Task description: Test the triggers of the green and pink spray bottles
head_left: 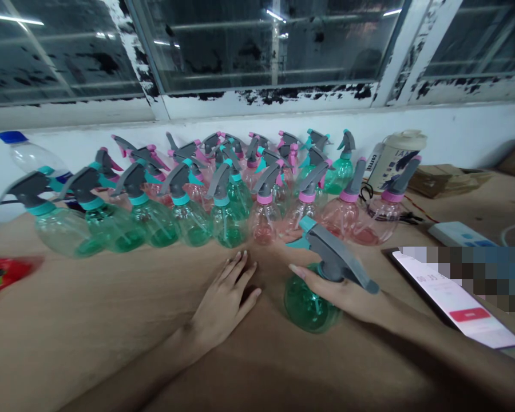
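My right hand [339, 294] is wrapped round the neck of a green spray bottle [306, 306] with a grey trigger head, which stands on the brown table [90, 326] in front of me. My left hand [223, 300] lies flat on the table just left of that bottle, fingers stretched out, holding nothing. Behind both hands stand several rows of similar spray bottles: green ones [189, 220] to the left and pink ones [347, 214] to the right.
A phone [450, 297] with a lit screen lies at the right, beside a white device [457, 233]. A cream jar [395, 157] and a cable sit behind the pink bottles. A clear bottle with a blue cap [26, 154] lies far left, a red packet [0, 274] at the left edge.
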The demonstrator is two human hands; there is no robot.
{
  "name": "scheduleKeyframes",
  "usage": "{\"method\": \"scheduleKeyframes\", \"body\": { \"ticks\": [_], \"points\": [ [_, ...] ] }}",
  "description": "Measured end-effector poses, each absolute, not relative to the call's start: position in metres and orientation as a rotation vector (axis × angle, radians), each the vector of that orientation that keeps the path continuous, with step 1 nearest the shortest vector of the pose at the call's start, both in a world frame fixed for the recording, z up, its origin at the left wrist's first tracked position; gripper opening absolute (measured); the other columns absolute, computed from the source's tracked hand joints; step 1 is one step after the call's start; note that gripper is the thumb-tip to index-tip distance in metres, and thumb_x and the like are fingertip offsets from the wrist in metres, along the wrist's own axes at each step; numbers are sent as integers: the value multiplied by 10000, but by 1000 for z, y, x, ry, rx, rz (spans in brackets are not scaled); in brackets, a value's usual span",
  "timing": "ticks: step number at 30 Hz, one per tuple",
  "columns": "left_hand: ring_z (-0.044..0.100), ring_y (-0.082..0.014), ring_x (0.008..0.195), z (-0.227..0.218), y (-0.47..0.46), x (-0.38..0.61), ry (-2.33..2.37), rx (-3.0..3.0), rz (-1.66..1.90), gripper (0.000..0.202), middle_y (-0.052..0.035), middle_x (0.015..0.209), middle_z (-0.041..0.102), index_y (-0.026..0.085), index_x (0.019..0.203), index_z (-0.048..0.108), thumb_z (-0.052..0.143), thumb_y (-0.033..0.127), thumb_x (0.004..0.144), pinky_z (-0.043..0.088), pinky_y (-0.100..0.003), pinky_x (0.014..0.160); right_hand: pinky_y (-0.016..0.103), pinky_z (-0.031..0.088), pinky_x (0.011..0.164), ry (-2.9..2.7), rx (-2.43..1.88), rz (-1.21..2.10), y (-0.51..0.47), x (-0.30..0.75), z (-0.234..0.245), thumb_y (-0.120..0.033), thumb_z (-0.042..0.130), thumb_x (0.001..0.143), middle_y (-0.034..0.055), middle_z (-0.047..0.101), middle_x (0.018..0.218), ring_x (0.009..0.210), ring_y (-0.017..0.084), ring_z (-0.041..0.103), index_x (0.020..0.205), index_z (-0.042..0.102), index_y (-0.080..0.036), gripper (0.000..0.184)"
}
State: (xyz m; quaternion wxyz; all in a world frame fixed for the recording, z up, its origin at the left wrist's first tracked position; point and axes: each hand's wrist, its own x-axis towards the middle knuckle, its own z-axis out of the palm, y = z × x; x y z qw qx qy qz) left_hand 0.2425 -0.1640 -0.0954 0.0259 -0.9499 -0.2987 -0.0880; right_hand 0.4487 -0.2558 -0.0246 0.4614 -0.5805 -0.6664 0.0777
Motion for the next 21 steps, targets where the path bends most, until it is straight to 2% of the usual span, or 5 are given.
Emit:
{"method": "scheduleKeyframes", "body": {
  "ticks": [3,8,12,18,21],
  "points": [
    [278,-259,1333,-96,-164,242,-929,-2940,-295,513,-139,1425,352,112,1316,416,390,422,908,298,-455,1076,336,513,571,-1625,-1411,234,-258,448,-21,-394,588,768,3,634,751,615,180,597,923,579,-247,213],
    [294,-268,1326,-97,-163,241,-921,-2951,-334,503,-145,1421,357,110,1306,429,402,410,904,305,-463,1071,293,494,659,-1605,-1338,311,-261,449,-18,-335,574,796,0,631,806,726,155,611,845,567,-239,108],
    [302,-276,1322,-95,-163,242,-932,-2963,-313,508,-151,1416,365,103,1302,438,415,412,899,306,-459,1072,265,463,548,-1598,-1374,319,-262,448,-17,-331,546,815,-45,553,627,538,112,543,765,527,-235,110],
    [316,-270,1316,-93,-164,243,-920,-2936,-286,496,-155,1411,371,100,1299,441,412,396,902,314,-457,1067,325,495,720,-1619,-1342,311,-259,448,-20,-372,576,793,14,653,830,795,182,619,903,576,-256,160],
    [306,-275,1319,-93,-164,243,-916,-2942,-278,501,-161,1412,365,93,1303,436,407,396,905,313,-451,1069,317,495,597,-1620,-1424,267,-259,449,-25,-441,582,772,6,623,703,665,178,602,833,585,-254,196]
  ]
}}
